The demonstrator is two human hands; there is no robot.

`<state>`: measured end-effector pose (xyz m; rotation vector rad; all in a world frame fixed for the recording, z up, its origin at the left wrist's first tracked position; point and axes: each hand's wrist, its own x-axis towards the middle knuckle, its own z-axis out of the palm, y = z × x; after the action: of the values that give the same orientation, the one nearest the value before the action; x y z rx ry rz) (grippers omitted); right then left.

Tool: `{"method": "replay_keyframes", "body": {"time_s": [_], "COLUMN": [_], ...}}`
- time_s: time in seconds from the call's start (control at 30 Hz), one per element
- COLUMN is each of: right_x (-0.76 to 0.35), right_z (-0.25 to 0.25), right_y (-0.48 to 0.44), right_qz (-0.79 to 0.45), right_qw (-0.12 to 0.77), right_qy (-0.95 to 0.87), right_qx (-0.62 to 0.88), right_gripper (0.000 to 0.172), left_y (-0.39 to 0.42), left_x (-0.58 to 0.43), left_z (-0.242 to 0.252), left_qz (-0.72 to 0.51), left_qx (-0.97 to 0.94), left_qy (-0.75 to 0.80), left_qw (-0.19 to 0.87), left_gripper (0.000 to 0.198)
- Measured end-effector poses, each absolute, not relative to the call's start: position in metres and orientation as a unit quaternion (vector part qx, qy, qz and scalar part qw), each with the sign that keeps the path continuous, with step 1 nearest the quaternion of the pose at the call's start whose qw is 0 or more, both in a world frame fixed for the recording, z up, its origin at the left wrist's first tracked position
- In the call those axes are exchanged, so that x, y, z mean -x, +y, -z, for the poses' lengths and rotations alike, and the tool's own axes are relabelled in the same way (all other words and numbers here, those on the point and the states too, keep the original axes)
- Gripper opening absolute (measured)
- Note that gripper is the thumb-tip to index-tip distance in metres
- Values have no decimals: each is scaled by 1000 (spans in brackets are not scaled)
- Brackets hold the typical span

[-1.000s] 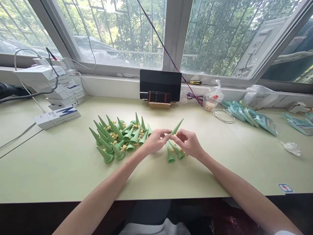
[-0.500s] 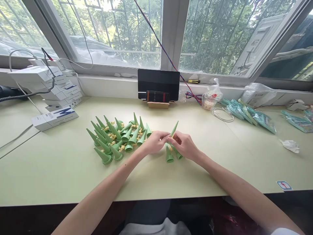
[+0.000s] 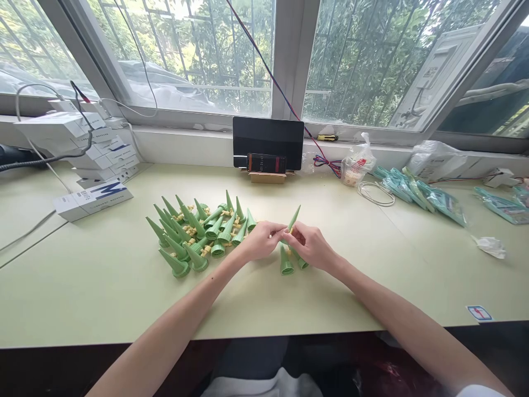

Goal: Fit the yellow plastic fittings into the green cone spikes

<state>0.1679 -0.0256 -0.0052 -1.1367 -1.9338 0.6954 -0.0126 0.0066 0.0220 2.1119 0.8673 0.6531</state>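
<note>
At a pale table (image 3: 363,298), with green watering spikes (image 3: 194,223) heaped well in from the left edge. Using left hand (image 3: 263,241) and right hand (image 3: 313,245) by two loose spikes (image 3: 286,261), back from the near edge; pinching one tilted spike (image 3: 295,217) in both hands' fingertips. Seemingly partway; impossible to tell finished from unfinished.

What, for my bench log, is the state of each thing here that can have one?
Tapered green plastic cone: held tip-up between left hand and right hand.
Green plastic cones below hands: lying down.
Clustered green plastic cones: some standing, some lying.
Black rectangular screen: propped up, dark.
Black rectangular phone: propped up, display lit.
Front white cardboard box, blue-lettered: shut.
White paper tissue: crumpled.
</note>
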Motion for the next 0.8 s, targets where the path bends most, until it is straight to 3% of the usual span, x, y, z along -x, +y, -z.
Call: {"method": "replay_keyframes", "body": {"time_s": [0.53,0.8], "right_x": [-172,-175], "right_z": [1,2], "right_y": [-22,-20], "right_qz": [-249,-232], "right_qw": [384,368], "right_qy": [-768,-780], "right_qx": [448,450], "right_gripper": [35,36], "left_y": [9,9], "left_x": [12,16], "left_z": [-19,-24], "left_qz": [-309,-306], "left_qx": [-797,-775], "left_qy": [400,457], "left_qw": [331,313], "left_gripper": [29,41]}}
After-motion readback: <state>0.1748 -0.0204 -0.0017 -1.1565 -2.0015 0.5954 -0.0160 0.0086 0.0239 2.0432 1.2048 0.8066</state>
